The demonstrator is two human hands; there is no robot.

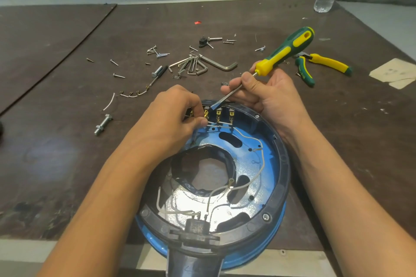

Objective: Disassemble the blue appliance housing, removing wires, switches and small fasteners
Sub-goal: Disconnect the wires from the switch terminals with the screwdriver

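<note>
Blue housing (pixel 269 159) holds white wires (pixel 262 164); L hand (pixel 175 114) pinches a switch terminal (pixel 206 116), R hand (pixel 270 94) grips screwdriver (pixel 286 51).

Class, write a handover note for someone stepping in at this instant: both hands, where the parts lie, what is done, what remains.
Left hand pinches a brass connector at the switches on the far rim of the blue housing.
Right hand holds the screwdriver by its shaft, tip at that connector.
Done: loose screws and wire pieces lie on the table beyond.
Left: switches, white wires, rim screw still in place.
</note>
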